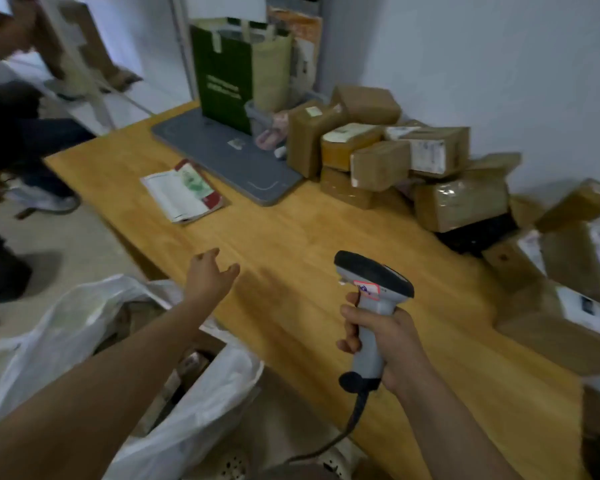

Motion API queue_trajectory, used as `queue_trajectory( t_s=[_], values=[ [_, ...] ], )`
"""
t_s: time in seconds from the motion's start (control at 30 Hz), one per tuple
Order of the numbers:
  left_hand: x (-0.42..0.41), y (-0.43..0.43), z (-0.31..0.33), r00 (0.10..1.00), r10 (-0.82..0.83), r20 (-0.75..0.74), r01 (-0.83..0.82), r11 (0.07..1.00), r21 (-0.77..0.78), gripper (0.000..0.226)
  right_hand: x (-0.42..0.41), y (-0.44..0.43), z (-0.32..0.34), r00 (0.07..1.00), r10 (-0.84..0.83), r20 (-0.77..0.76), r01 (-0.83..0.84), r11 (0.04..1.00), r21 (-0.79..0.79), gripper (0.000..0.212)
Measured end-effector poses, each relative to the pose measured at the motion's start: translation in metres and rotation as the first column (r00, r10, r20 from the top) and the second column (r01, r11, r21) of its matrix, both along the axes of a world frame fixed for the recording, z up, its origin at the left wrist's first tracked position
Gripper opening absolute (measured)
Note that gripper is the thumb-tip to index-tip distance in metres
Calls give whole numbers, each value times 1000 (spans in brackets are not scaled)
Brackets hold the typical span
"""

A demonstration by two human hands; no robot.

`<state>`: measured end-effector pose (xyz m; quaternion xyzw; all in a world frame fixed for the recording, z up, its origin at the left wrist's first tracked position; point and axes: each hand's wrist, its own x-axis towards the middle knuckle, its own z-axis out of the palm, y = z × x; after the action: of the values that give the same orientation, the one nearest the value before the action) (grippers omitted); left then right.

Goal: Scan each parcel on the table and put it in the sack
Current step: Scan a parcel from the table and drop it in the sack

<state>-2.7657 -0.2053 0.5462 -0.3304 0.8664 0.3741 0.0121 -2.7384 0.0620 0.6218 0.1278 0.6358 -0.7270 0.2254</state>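
- Right hand (383,336): wrapped firmly around the grey grip of a handheld scanner (373,296). The scanner stands upright, its dark head pointing left and away from the person; a small label with red edging sits just below the head. A dark cable (355,415) leaves the base of the grip and runs down toward the lower edge of the view.
- Left hand (210,273): empty, fingers spread wide, palm turned down. It is stretched forward above the near-left edge of the surface (291,258) and touches nothing.
- Parcels (388,154): a loose pile of brown taped cardboard boxes, several bearing white labels, lies on the far side of the surface against the wall. Further boxes (568,271) lie along the right edge. Both groups are well apart from either hand.
- Sack (94,317): white plastic, mouth open, positioned off the near-left edge of the surface, below the left forearm. Brown shapes show inside it; the blur prevents telling what they are.
- Surface: light wood. The central area between the hands and the pile is bare.
- Other items on the surface: a grey flat mat (229,157) at the far left, a green and beige bag (238,71) standing upright on its far end, and an open booklet (184,194) lying just beside the near-left edge of the mat.
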Motion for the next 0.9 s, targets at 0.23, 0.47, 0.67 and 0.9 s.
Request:
queue_trajectory(
  t_s=[0.23, 0.47, 0.67, 0.9],
  values=[
    [-95, 216, 40, 746, -639, -186, 632, 768, -103, 58, -14, 120, 2, 848, -530, -15, 516, 831, -207, 11],
    [-134, 409, 53, 240, -970, -43, 947, 244, -211, 96, -3, 202, -15, 642, -764, 62, 758, 620, -201, 9],
    [-168, 487, 34, 125, -958, 258, 968, 61, -242, 119, 4, 235, -31, 590, -803, 85, 800, 566, -200, 14],
    [-166, 431, 32, 146, -926, 348, 958, 45, -282, 117, -4, 232, -43, 590, -794, 144, 805, 565, -181, 16]
  ],
)
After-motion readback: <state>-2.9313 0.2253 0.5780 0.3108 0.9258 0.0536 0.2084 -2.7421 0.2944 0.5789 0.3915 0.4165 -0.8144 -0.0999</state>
